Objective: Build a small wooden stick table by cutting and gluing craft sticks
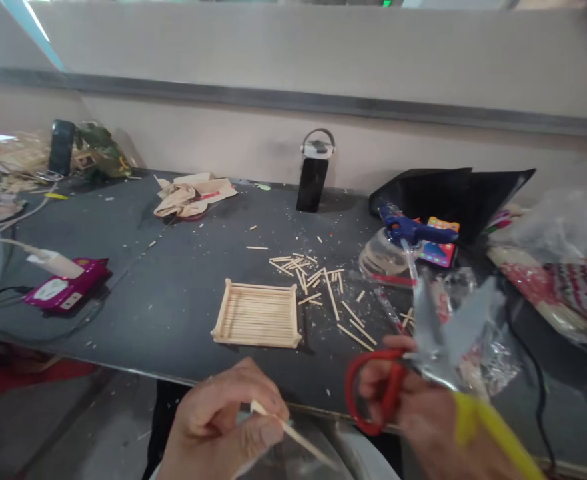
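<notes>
My left hand pinches a thin wooden stick between thumb and fingers, in front of the desk's near edge. To the right, my right hand has its fingers in the red handles of a pair of scissors; the blades are blurred by motion. A rectangular tray made of wooden sticks lies on the desk beyond my left hand. Right of the tray, many short cut sticks and a few longer ones are scattered.
A blue glue gun rests by a roll of clear tape and a lit phone. A dark phone leans at the back. Crumpled paper and a purple power strip are left. Plastic bags crowd the right.
</notes>
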The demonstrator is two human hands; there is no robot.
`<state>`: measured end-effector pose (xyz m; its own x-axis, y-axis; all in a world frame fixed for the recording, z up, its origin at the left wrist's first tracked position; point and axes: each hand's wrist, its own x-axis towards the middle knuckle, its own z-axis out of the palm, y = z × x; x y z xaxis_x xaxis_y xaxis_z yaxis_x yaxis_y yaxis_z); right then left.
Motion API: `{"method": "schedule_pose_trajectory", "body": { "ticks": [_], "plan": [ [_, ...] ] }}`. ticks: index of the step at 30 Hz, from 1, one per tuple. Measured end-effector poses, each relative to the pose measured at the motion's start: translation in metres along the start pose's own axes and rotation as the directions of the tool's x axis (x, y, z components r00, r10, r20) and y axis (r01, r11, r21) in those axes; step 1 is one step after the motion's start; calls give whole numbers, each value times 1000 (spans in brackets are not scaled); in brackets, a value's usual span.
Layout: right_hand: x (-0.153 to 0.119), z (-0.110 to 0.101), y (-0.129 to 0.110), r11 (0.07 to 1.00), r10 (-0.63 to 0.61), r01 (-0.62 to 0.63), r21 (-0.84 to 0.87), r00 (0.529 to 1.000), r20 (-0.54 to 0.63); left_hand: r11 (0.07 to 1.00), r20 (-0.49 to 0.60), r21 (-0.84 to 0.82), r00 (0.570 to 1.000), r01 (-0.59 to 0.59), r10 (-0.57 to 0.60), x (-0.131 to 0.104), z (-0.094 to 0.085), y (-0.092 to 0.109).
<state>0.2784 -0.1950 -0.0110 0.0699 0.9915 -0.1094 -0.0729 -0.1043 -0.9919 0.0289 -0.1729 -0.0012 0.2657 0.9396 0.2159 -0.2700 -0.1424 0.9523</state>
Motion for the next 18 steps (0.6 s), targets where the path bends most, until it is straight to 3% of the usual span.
{"method": "schedule_pose_trajectory", "body": {
  "ticks": [5,9,13,16,18],
  "plan": [
    [-11,41,13,954,-50,45,-297,999,-9,949,-177,-205,945,239,-276,-9,-9,-12],
    [-8,40,17,916,-56,59,-398,998,19,898,-289,-319,871,305,-398,-12,-13,-21],
    [-7,32,22,920,-52,77,-384,996,76,876,-312,-364,844,318,-436,-15,-16,-30],
    [-2,30,16,905,-78,79,-417,997,18,934,-279,-162,893,318,-353,-15,-24,-32],
    [5,32,7,894,-64,57,-444,998,-2,960,-213,199,964,199,-156,-12,-34,-29]
  ]
}}
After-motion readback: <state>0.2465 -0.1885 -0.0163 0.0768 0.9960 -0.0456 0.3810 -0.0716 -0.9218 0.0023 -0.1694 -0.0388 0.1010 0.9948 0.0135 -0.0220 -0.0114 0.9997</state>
